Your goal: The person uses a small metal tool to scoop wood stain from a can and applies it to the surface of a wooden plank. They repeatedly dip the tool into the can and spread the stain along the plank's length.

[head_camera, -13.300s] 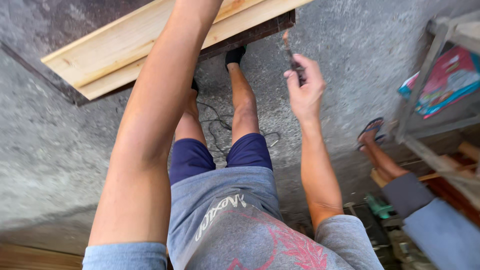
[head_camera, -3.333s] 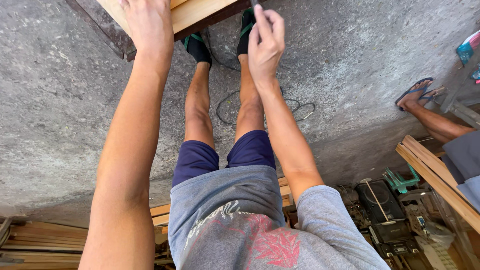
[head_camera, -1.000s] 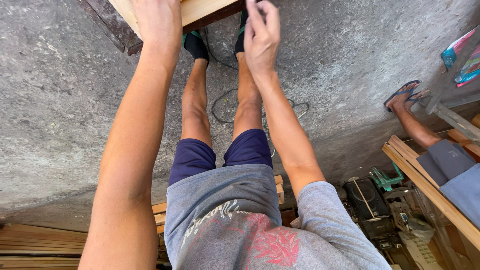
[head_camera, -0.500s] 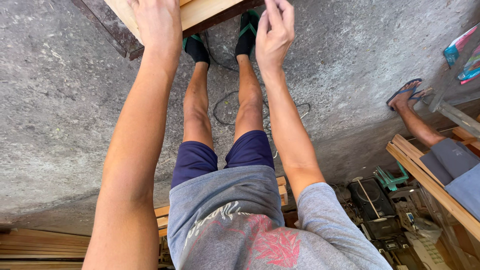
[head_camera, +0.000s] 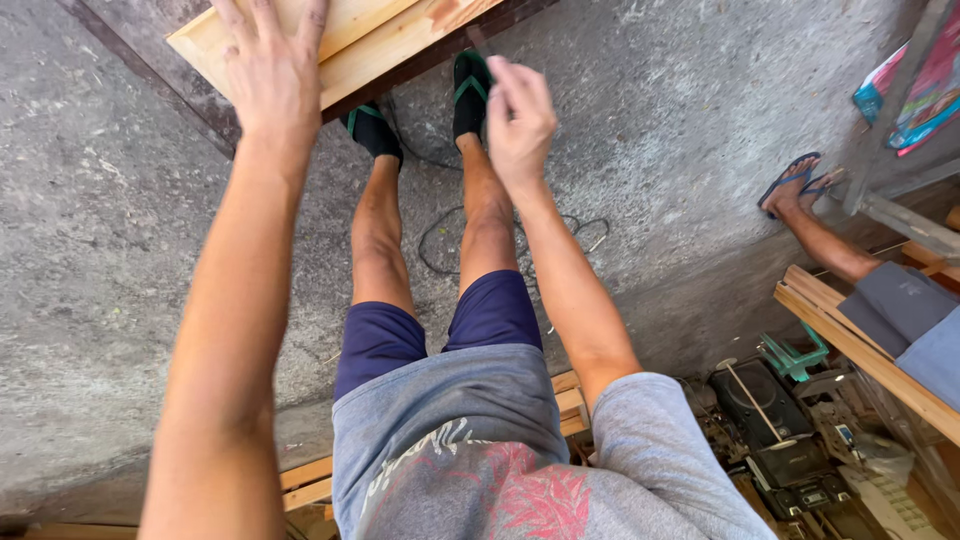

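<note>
My left hand (head_camera: pixel 270 75) lies flat with its fingers spread on the pale wooden planks (head_camera: pixel 375 35) at the top of the view. My right hand (head_camera: pixel 520 120) hovers just below the planks' edge, above my right foot, with its fingers pinched on a thin dark pencil-like tool (head_camera: pixel 478 42) whose tip points up at the wood. My feet in dark sandals with green straps (head_camera: pixel 468 88) stand on the concrete floor under the planks.
A thin cable (head_camera: pixel 440 240) loops on the floor between my legs. Another person's leg in a blue flip-flop (head_camera: pixel 800 185) is at the right, beside a wooden frame (head_camera: pixel 860 350). Black tool cases (head_camera: pixel 770 420) and a green clamp (head_camera: pixel 790 355) lie lower right. More planks (head_camera: pixel 310 480) lie behind me.
My right hand has come back a little from the planks' edge toward me, still pinching the tool. My left hand stays pressed on the wood.
</note>
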